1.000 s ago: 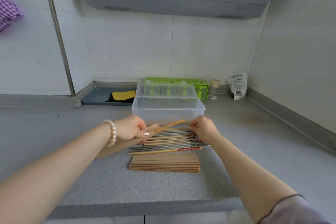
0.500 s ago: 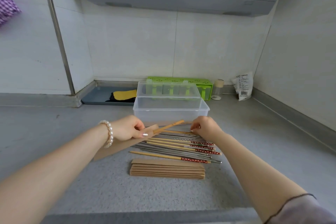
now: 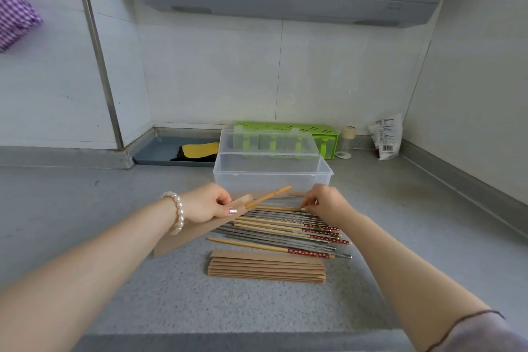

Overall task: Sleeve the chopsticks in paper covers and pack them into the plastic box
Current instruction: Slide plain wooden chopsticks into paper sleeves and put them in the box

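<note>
On the grey speckled countertop [image 3: 257, 308], the left hand [image 3: 205, 204] grips a flat brown paper sleeve [image 3: 197, 233] near its upper end, thumb pressed on the top face and fingers curled beneath. This sleeve runs diagonally from the hand down toward the near left. A pale wooden chopstick [image 3: 270, 196] protrudes from the sleeve mouth just beside the left thumb and angles up to the right, its tip in front of the near wall of the clear rectangular plastic box [image 3: 271, 177]. A white bead bracelet [image 3: 177, 216] sits on the left wrist.

The right hand [image 3: 327, 201] is positioned at the far edge of the loose chopstick row [image 3: 285, 233], fingers curled downward and fingertips pinching one wooden chopstick from that row. The row lies directly between and in front of both hands, wooden chopsticks with red patterned ends mixed with metal ones, red ends pointing right.

Nearer the camera, just beside the row, lies a stack of flat brown paper covers [image 3: 267, 267], well apart from both hands.

The plastic box stands just behind both hands, its hinged clear lid [image 3: 268, 143] raised at the rear. Behind the box stand a green perforated plastic container [image 3: 325, 134], a small clear jar with a cream cap [image 3: 347, 141] and a white printed packet [image 3: 385, 134]. A grey tray [image 3: 155, 151] lies to the left rear.
</note>
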Demonstrator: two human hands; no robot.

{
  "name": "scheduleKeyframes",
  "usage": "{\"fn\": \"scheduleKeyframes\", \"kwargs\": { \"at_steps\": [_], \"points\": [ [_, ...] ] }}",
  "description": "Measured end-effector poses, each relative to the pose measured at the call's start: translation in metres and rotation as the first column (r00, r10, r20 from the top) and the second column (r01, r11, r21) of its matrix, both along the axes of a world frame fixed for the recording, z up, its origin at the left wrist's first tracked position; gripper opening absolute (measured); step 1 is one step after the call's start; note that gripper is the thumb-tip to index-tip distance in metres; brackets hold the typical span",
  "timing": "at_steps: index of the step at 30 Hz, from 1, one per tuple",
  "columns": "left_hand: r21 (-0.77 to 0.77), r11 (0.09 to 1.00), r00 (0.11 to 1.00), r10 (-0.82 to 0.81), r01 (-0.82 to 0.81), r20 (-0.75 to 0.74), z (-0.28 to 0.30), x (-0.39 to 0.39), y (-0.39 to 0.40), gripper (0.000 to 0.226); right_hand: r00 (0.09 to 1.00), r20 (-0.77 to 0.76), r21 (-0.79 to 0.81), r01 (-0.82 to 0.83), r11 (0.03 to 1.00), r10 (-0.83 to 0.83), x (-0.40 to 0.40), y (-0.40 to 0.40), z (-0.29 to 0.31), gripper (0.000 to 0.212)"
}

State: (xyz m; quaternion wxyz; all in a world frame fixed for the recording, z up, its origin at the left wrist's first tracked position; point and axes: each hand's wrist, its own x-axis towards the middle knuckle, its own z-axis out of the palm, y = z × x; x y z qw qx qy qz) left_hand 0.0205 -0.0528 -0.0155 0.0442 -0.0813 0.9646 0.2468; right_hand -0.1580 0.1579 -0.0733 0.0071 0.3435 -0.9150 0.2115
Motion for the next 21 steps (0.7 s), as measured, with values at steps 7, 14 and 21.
{"fn": "scheduleKeyframes", "kwargs": {
  "at_steps": [7,14,21],
  "points": [
    [-0.010,1.000,1.000,0.004,-0.004,0.007,0.000,0.000,0.000,0.022,0.994,0.108,0.008,0.024,1.000,-0.024,-0.005,0.003,0.002,0.010],
    [-0.004,1.000,1.000,-0.013,0.013,0.020,0.001,0.000,0.003,0.018,0.995,0.092,-0.011,0.031,0.999,-0.030,-0.001,0.003,0.004,0.007],
    [-0.030,0.999,0.999,-0.038,0.037,-0.003,0.009,0.010,0.007,0.007,0.968,0.231,-0.345,-0.014,0.938,0.099,0.020,0.047,0.074,0.008]
  ]
}}
